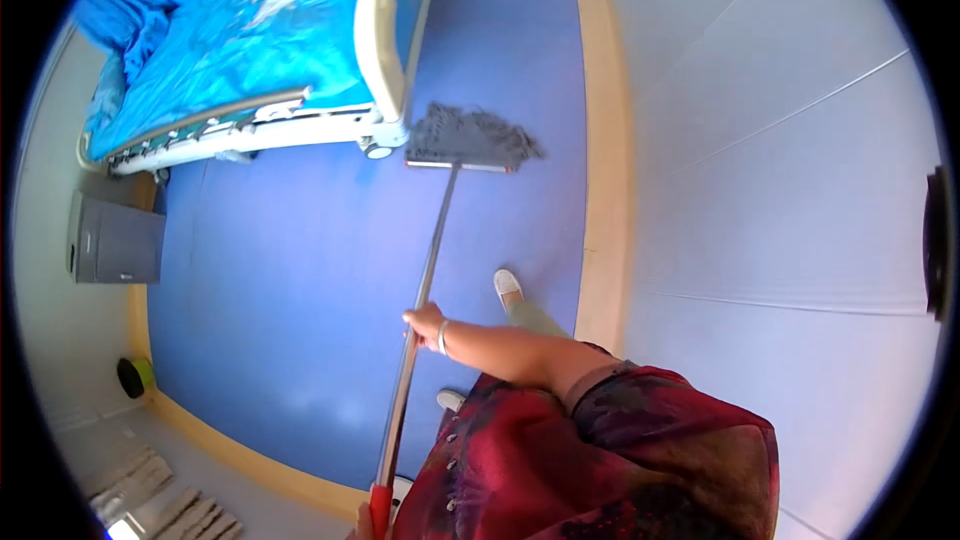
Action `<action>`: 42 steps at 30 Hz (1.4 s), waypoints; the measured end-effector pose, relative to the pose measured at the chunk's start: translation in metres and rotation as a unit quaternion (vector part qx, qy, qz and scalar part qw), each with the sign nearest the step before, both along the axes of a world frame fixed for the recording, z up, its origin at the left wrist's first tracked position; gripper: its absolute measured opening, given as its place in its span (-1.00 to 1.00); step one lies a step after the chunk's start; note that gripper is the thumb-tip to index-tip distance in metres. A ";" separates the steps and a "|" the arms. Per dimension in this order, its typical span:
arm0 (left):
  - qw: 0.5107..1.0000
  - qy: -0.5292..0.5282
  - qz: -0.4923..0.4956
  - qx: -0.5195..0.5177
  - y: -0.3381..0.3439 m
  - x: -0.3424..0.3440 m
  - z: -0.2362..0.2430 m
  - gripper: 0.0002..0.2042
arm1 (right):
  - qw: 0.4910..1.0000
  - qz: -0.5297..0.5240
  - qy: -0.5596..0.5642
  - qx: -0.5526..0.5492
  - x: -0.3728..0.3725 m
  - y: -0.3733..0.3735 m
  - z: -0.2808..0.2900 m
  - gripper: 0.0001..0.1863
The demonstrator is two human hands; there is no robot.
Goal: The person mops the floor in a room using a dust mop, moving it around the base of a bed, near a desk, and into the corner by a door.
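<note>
A flat mop with a shaggy grey head [470, 135] lies on the blue floor, close to the bed's near wheel. Its long metal pole [437, 240] slants back toward me and ends in a red grip [380, 510] at the lower edge. Partway along the pole, my right hand [426, 325] is closed around it, a pale band on the wrist. My left hand [363, 523] shows only in part beside the red grip, and it appears wrapped around it; most of it is cut off.
A bed [240, 50] with a blue cover and white frame stands at the far left. Below it sits a grey cabinet [120, 240] by the wall. A small black and green bin [133, 377] is at the left. A pale wall [760, 190] runs along the right.
</note>
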State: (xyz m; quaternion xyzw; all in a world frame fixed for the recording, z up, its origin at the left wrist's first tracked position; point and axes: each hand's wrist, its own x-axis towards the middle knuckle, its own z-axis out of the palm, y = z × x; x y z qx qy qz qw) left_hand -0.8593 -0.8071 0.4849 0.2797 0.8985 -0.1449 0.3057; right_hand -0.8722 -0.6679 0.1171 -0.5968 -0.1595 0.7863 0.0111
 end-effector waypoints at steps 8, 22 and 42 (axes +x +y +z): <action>0.977 0.079 -0.174 0.090 0.095 0.094 -0.009 -0.53 | 0.985 -0.159 0.033 0.053 0.131 0.144 0.018 -0.85; 0.874 0.121 -0.461 0.092 0.232 0.082 -0.013 -0.60 | 0.915 -0.372 0.144 -0.059 0.240 0.212 0.003 -0.90; 0.872 0.145 -0.439 0.159 0.347 0.019 -0.012 -0.63 | 0.921 -0.321 -0.034 -0.217 0.205 0.281 -0.042 -0.81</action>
